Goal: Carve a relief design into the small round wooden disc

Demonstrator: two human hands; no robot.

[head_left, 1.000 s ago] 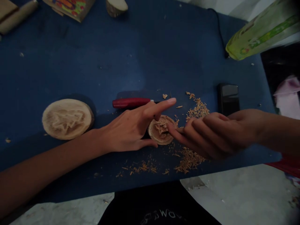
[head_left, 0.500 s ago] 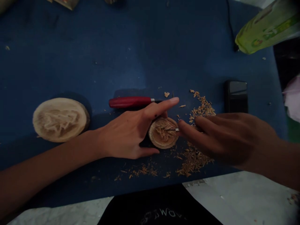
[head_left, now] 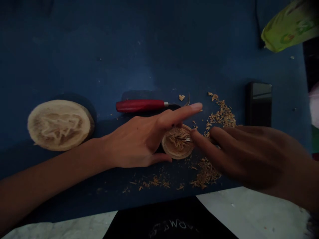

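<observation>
A small round wood slice (head_left: 174, 151) with a carved relief lies on the blue table. My left hand (head_left: 139, 141) grips its left side, thumb at the near edge and fingers at the far edge, with the index finger stretched out past it. My right hand (head_left: 251, 157) is closed around a carving tool (head_left: 188, 139); the metal ferrule shows and the thin tip rests on the carved face. Most of the tool's handle is hidden by the fingers. Just beyond my left hand lies a red-handled hook knife (head_left: 141, 105), its curved blade partly covered by my index finger.
A larger oval wood slice (head_left: 59, 124), also carved, sits left beside my forearm. Wood shavings (head_left: 205, 174) are scattered around the small slice. A black phone (head_left: 259, 104) lies beyond my right hand, and a green package (head_left: 286, 33) is at the far right.
The carving tool's tip has slid slightly left across the small slice with my right hand. My left hand keeps its grip. The whole view has shifted a little.
</observation>
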